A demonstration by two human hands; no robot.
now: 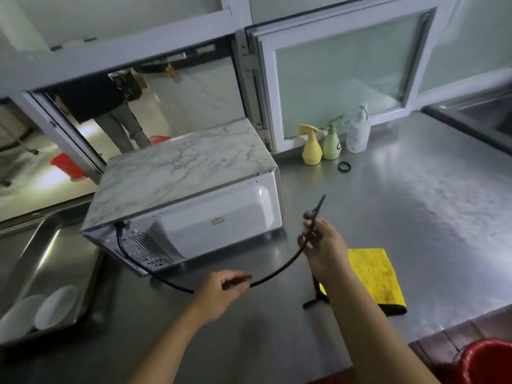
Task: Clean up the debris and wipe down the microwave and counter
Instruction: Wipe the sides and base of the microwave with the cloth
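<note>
Your left hand (221, 289) pinches the black cord (277, 275) low down, and your right hand (324, 248) grips the same cord higher up, its far end sticking up past your fingers. The cord runs from your left hand back to the lower corner of the microwave (191, 200), which sits on the steel bench (415, 217) just beyond both hands, its white back panel turned toward you and its top marbled. Under your right wrist lies a yellow cloth (379, 278), flat on the bench, with a black edge nearest you. Well beyond your right hand, against a frosted window (340, 70), stand a yellow spray bottle (311, 148), a green spray bottle (332, 144) and a clear pump bottle (358, 131), with a small black ring (344, 166) just before them. Left of your left hand a steel tray (55, 259) holds white dishes (55, 307). A red bucket (487, 361) shows below your right arm. Beyond the microwave, an open hatch shows a bright floor and a person's legs.
</note>
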